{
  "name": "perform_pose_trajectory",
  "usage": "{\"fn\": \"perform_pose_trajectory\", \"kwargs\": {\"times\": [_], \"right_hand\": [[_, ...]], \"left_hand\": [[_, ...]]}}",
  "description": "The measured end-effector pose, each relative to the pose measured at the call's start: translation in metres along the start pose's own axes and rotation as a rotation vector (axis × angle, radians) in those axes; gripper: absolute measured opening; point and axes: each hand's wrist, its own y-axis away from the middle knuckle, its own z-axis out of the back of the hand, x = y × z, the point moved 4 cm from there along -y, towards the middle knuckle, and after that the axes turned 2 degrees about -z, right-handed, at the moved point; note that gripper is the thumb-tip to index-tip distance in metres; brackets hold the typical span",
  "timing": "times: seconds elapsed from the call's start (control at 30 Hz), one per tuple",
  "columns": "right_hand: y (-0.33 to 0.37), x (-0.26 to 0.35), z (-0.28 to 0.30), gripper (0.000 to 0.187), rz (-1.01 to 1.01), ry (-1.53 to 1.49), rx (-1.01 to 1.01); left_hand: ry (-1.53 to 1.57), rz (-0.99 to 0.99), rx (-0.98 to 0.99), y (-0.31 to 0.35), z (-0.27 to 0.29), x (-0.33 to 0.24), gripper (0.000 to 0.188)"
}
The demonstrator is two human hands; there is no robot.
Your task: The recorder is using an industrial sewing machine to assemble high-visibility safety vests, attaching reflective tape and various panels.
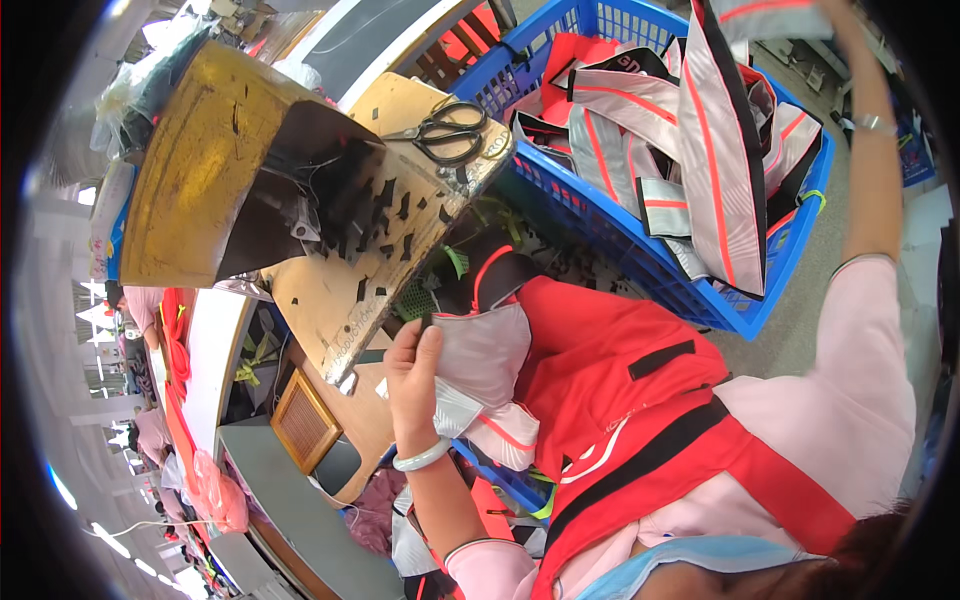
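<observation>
My left hand [412, 370] is closed in a pinch on the upper left edge of a silvery-grey fabric piece [485, 340] in front of my red apron. Black trim and a red curved edging run along this piece's top. My right arm stretches far up to the right, and my right hand [848, 45] is partly cut off by the frame's edge. Beside it, a grey fabric piece with a red stripe [775, 22] hangs in the air, seemingly gripped; the fingertips are hidden. Just below lies a blue plastic basket [735, 318], heaped with grey, red-striped fabric pieces [708, 170].
Black-handled scissors [447, 132] and black scraps [383, 205] lie on a worn wooden board [330, 310] to the left. A yellow-brown curved panel [200, 160] rises over it. More striped pieces [505, 435] sit by my left forearm. A framed woven panel [306, 423] leans below the board.
</observation>
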Motion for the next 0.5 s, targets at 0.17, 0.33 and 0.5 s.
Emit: {"fn": "perform_pose_trajectory", "kwargs": {"times": [0.17,0.33,0.5], "right_hand": [[0.218,-0.075,-0.165,0.081,-0.363,0.98,0.823],[0.308,-0.169,-0.173,0.086,-0.231,0.788,0.808],[0.241,-0.074,-0.183,0.028,0.151,0.721,0.547]], "left_hand": [[-0.062,0.019,0.017,0.005,-0.013,0.0,0.026],[-0.168,-0.013,0.077,-0.001,-0.03,-0.011,0.025],[-0.426,-0.123,0.281,-0.037,-0.055,-0.027,0.026]]}}
